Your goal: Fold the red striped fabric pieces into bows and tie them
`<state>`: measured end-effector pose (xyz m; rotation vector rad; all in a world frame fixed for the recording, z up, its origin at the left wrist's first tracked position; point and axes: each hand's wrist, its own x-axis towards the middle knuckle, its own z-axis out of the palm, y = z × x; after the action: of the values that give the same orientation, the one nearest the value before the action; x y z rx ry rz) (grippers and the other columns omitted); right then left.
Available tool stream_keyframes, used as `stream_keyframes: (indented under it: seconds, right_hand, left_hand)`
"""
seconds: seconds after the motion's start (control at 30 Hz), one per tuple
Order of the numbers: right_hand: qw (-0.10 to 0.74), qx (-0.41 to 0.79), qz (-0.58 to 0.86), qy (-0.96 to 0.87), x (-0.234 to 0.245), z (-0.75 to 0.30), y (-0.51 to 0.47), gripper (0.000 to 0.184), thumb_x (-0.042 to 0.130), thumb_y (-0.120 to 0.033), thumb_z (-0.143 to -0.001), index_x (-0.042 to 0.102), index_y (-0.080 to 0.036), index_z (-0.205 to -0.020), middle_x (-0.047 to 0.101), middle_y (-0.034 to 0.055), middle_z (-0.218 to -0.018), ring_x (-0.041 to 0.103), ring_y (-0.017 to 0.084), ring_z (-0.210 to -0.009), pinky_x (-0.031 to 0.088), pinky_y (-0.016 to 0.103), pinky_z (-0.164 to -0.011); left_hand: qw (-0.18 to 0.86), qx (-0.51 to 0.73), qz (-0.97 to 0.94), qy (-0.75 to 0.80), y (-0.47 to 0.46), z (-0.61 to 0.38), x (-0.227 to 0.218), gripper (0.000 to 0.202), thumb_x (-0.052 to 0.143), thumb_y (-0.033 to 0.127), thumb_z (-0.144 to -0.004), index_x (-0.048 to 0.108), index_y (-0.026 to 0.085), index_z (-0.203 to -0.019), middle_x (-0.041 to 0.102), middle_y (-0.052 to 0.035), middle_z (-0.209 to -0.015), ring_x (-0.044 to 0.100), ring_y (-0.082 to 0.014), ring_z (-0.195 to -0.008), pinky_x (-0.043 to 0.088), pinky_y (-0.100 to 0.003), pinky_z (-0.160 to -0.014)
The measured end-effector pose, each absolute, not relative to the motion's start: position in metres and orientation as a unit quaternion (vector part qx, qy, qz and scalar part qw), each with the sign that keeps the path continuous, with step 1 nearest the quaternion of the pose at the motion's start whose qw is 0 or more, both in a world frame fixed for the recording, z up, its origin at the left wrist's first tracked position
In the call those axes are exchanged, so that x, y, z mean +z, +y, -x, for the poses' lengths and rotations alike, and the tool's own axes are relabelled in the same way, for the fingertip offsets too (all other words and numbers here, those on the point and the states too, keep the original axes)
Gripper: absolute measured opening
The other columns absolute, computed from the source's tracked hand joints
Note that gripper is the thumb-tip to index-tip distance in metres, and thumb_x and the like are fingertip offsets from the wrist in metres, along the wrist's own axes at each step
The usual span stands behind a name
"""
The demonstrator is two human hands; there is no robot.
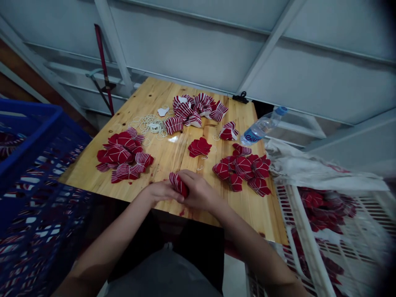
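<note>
**Item 1, left grip** (161,192): closed, fingers extended against the left side of a striped fabric bundle (178,184), a folded red-and-white piece.

**Item 2, right grip** (198,190): clenched over the bundle's right side and top. The bundle sits between both grips, held just above the near edge of a pine counter (167,165).

**On the counter:**
- Left heap (122,153): red pieces with white stripes.
- Far heap (196,110): mostly striped pieces, folded.
- Right heap (243,171): red folded pieces.
- Small stacks: one red (199,147), one striped (229,132).
- Loose rubber bands (151,125), in a tangle near the far heap.
- White scrap (163,111), just beyond the rubber bands.

**Counter edge:** black binder clip (240,97) on the far side. A plastic water bottle (261,128) lies on its side just past the far right corner, its blue cap raised.

**Containers:**
- Blue plastic crate (31,144), at left: filled with striped red-and-white pieces (40,206).
- White slatted crate (293,231), at lower right: holds red pieces (324,208). A white sack (315,167) lies across its far end.

**Background:** red-handled pole (103,62), leaning against a pale wall.
</note>
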<state>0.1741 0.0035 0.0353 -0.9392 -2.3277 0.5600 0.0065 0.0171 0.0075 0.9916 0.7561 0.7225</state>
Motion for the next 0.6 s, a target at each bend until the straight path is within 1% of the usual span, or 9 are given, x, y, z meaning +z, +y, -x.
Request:
stream_keyframes:
  seconds: [0.1,0.17,0.2,0.27,0.33,0.4,0.47,0.53,0.6]
  right_hand:
    - [0.235,0.172,0.440,-0.850,0.035,-0.171,0.010,0.026,0.060,-0.015,-0.074,0.053,-0.018,-0.098,0.062,0.0098,-0.094,0.058,0.024,-0.086,0.053,0.037,-0.074]
    - [0.202,0.137,0.464,-0.851,0.034,-0.163,0.012,0.028,0.056,-0.011,-0.076,0.054,-0.015,-0.103,0.062,0.0134,-0.098,0.057,0.026,-0.090,0.052,0.040,-0.078]
    - [0.187,0.121,0.467,-0.856,0.033,-0.157,0.011,0.030,0.054,-0.009,-0.077,0.054,-0.013,-0.107,0.061,0.0155,-0.101,0.056,0.027,-0.093,0.052,0.041,-0.082]
    - [0.161,0.099,0.473,-0.861,0.032,-0.142,0.010,0.040,0.052,-0.006,-0.076,0.052,-0.008,-0.116,0.060,0.0195,-0.107,0.055,0.029,-0.099,0.051,0.044,-0.089]
    - [0.134,0.093,0.490,-0.856,0.033,-0.129,0.007,0.051,0.053,-0.004,-0.075,0.048,-0.004,-0.125,0.059,0.0221,-0.111,0.055,0.031,-0.104,0.051,0.046,-0.091]
    - [0.114,0.096,0.506,-0.849,0.036,-0.121,0.004,0.057,0.053,-0.001,-0.073,0.046,-0.002,-0.129,0.058,0.0230,-0.110,0.054,0.033,-0.107,0.051,0.048,-0.092]
    - [0.117,0.114,0.499,-0.851,0.040,-0.123,0.004,0.060,0.054,0.000,-0.071,0.045,-0.002,-0.130,0.058,0.0229,-0.110,0.052,0.034,-0.113,0.049,0.050,-0.096]
    - [0.148,0.161,0.475,-0.852,0.042,-0.133,0.005,0.066,0.058,-0.002,-0.069,0.041,-0.004,-0.133,0.056,0.0218,-0.118,0.047,0.034,-0.123,0.044,0.051,-0.104]
    - [0.199,0.237,0.440,-0.843,0.042,-0.147,0.005,0.076,0.065,-0.007,-0.068,0.035,-0.011,-0.138,0.049,0.0193,-0.131,0.041,0.031,-0.132,0.039,0.049,-0.111]
  left_hand:
    - [0.735,0.370,-0.445,0.352,0.012,-0.013,0.007,0.065,0.089,0.028,-0.051,0.064,0.019,-0.110,0.069,-0.0084,-0.111,0.064,-0.0256,-0.107,0.052,-0.035,-0.090]
    - [0.674,0.458,-0.436,0.382,0.008,-0.021,0.008,0.072,0.085,0.034,-0.059,0.054,0.022,-0.124,0.059,-0.0095,-0.131,0.054,-0.0252,-0.125,0.043,-0.036,-0.104]
    - [0.633,0.497,-0.431,0.409,0.007,-0.024,0.008,0.068,0.082,0.037,-0.065,0.053,0.022,-0.125,0.056,-0.0093,-0.134,0.051,-0.0246,-0.129,0.039,-0.035,-0.108]
    - [0.558,0.540,-0.419,0.469,0.006,-0.031,0.010,0.046,0.070,0.045,-0.078,0.058,0.021,-0.115,0.059,-0.0083,-0.129,0.052,-0.0230,-0.127,0.036,-0.035,-0.110]
    - [0.522,0.561,-0.395,0.506,0.009,-0.036,0.013,0.031,0.058,0.049,-0.086,0.062,0.020,-0.097,0.066,-0.0070,-0.112,0.059,-0.0216,-0.115,0.041,-0.033,-0.105]
    - [0.532,0.570,-0.372,0.504,0.013,-0.039,0.015,0.029,0.056,0.048,-0.087,0.062,0.019,-0.086,0.069,-0.0056,-0.097,0.063,-0.0207,-0.102,0.046,-0.032,-0.096]
    - [0.541,0.576,-0.353,0.501,0.016,-0.040,0.016,0.027,0.058,0.046,-0.085,0.062,0.019,-0.082,0.070,-0.0040,-0.088,0.065,-0.0198,-0.092,0.049,-0.030,-0.088]
    - [0.534,0.581,-0.350,0.504,0.018,-0.042,0.015,0.026,0.059,0.044,-0.085,0.062,0.019,-0.080,0.069,-0.0034,-0.085,0.066,-0.0194,-0.088,0.050,-0.029,-0.086]
    - [0.525,0.584,-0.362,0.503,0.019,-0.043,0.013,0.025,0.057,0.043,-0.086,0.063,0.020,-0.079,0.070,-0.0039,-0.087,0.066,-0.0195,-0.091,0.050,-0.030,-0.089]
